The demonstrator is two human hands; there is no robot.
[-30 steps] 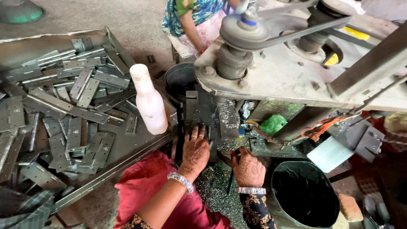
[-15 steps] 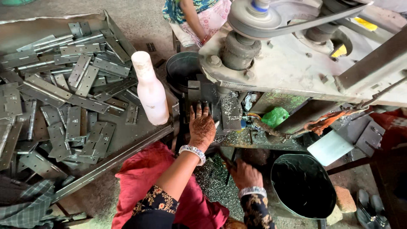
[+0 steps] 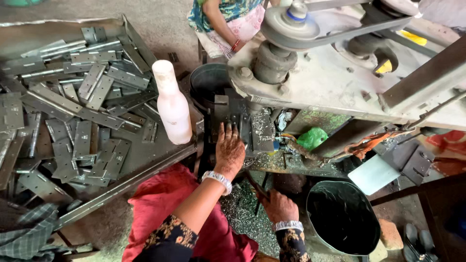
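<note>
At the grey belt-driven press (image 3: 340, 77), my left hand (image 3: 229, 151) lies flat, fingers spread, on a dark metal piece on the machine bed (image 3: 242, 127), while my right hand (image 3: 277, 204) grips a thin dark lever. Grey steel hinge plates (image 3: 82, 111) heaped on the left surface (image 3: 145, 165) look unworked; shavings litter the workshop floor beside a black bucket (image 3: 342, 216).

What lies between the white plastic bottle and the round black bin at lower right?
In the head view, the left hand on the grey machine bed, with metal shavings below it.
</note>
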